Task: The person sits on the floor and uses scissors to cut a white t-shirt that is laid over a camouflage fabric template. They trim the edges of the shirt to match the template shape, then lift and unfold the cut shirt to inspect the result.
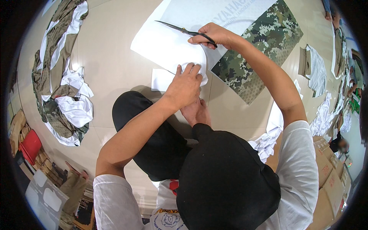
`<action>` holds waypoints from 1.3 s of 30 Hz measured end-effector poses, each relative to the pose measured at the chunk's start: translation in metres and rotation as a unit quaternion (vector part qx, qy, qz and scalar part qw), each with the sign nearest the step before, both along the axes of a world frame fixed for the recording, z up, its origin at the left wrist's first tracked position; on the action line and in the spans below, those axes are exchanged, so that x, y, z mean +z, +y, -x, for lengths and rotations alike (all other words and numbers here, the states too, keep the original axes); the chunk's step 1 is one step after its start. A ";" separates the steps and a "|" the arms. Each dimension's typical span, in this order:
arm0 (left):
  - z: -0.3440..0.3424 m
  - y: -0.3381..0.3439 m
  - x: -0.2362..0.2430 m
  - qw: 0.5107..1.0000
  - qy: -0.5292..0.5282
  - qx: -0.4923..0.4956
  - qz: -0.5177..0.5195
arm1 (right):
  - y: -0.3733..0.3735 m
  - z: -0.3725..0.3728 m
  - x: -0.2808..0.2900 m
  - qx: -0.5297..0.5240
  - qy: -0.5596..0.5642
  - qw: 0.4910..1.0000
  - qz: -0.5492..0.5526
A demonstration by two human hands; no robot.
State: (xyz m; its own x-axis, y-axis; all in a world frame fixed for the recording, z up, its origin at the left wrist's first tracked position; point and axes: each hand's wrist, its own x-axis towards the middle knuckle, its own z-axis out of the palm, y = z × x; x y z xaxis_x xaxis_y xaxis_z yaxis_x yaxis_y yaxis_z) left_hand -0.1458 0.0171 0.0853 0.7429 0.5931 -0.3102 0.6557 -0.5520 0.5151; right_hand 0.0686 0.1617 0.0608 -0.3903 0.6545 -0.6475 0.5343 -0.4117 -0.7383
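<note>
A pair of black scissors (168, 25) is in my right hand (214, 36), fingers wrapped round the handles and the blades pointing left above a white sheet of fabric (161, 44). My left hand (186, 84) lies palm down with fingers apart on the sheet's near, curled edge. Whether the sheet is cloth all through or partly paper, I cannot tell. Just under that hand shows my bare foot (196, 113). A small white piece (158, 79) pokes out beside my left fingers. To the right of the sheet lies a camouflage-print fabric panel (260, 50) on the floor.
Heaped brown, white and camouflage cloth (63, 76) lies at the left on the tiled floor (111, 34). White scraps (268, 134) and a cut piece (316, 69) are on the right. Cardboard boxes (331, 184) stand at the lower right, a red object (30, 143) at the lower left. Other people sit along the right edge.
</note>
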 end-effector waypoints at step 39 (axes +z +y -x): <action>-0.015 -0.045 0.029 0.908 -0.212 0.060 0.356 | -0.210 -0.009 0.035 -0.350 0.247 0.901 0.066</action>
